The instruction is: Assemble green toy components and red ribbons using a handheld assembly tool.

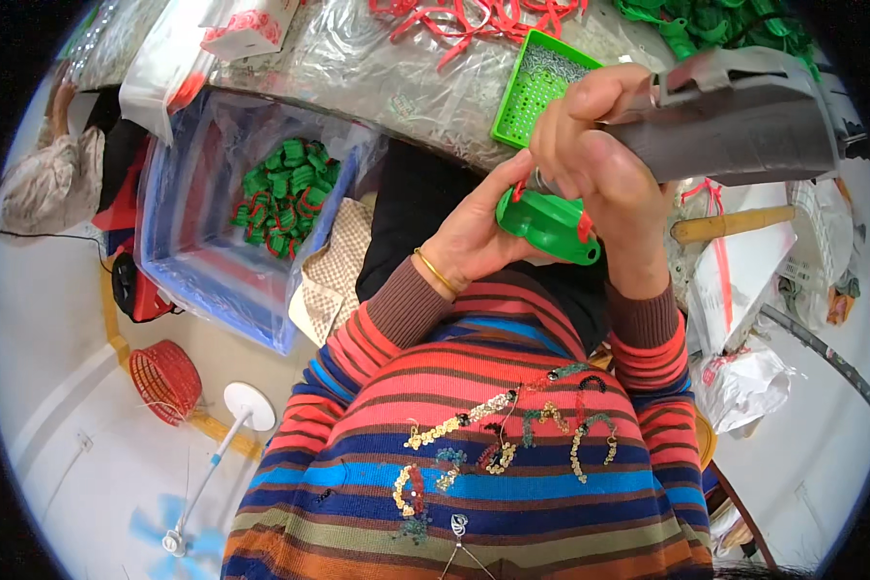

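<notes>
My left hand (469,232) grips a green plastic piece (546,230) in front of my body, its fingers closed around the left end. A bit of red strap shows at each end of the piece. My right hand (609,159) is wrapped around a dark grey power screwdriver (735,130), whose body extends to the right. The tool's tip is hidden behind my fingers, so I cannot tell whether it touches the piece. Just beyond both hands, a bright green perforated tray (512,89) holds small metal bits that look like screws.
A lined blue bin (230,314) at the left contains many green pieces (285,193) with red straps. Red straps (464,21) and a heap of green parts (725,24) lie on the plastic-covered table. A wooden handle (735,224) is at right; a red basket (164,382) stands lower left.
</notes>
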Motion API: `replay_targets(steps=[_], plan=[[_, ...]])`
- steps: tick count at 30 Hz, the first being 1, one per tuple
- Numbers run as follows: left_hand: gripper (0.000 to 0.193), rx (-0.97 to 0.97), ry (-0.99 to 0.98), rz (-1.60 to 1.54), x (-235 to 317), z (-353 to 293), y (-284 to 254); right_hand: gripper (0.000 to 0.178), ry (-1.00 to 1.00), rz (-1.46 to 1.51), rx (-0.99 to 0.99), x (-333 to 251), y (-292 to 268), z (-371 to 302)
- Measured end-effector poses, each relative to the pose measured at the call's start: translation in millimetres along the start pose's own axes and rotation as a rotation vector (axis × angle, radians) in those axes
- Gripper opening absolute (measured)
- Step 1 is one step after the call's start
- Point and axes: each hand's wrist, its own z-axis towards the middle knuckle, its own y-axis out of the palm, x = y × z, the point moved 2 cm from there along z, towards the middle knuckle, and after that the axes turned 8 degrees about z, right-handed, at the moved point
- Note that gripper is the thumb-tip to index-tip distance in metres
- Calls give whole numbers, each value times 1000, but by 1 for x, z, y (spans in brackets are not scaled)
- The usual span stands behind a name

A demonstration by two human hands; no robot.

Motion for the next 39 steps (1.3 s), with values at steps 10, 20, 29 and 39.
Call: replay_targets(steps=[10,20,29,39], plan=[[48,412,217,256,53,-67,-41,32,-191,131,-344,-60,20,17],[80,1178,489,560,107,-180,-244,79,-123,-537,133,-68,-36,28],[43,1020,679,817,91,-108,-125,53,-651,-721,600,-133,-116,28],[32,797,570,774,54,-64,-101,45,171,-1669,1014,-114,-380,64]])
